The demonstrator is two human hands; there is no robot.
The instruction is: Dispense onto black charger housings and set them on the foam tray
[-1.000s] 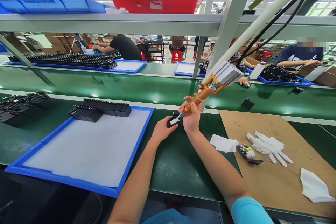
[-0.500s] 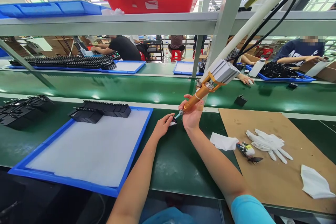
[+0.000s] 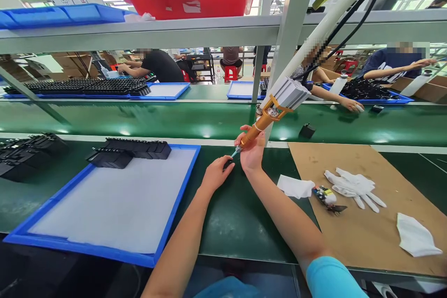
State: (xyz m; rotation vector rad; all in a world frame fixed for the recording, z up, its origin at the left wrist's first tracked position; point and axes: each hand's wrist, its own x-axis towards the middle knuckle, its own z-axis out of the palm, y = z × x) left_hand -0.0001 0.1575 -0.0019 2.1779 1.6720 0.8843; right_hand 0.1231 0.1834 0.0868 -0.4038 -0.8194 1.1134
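green worktop (image 3: 251, 223) nearest, blue-rimmed tray (image 3: 84, 250) at left. over the worktop the left hand (image 3: 214, 176) pinches a small black part (image 3: 228, 163), mostly hidden by the fingers; the right hand (image 3: 253, 152) wraps the orange dispenser (image 3: 256, 131), nozzle (image 3: 236, 152) at the part — contact unclear. dispensing seems in hand — next calls for steady aim. beyond, black boxes (image 3: 153, 150), then a green belt (image 3: 174, 118).

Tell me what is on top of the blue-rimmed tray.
Black boxes sit grouped at the far left corner of the blue-rimmed tray, on its pale base. They cover the base beneath them and part of the tray's edge, which cannot be seen.
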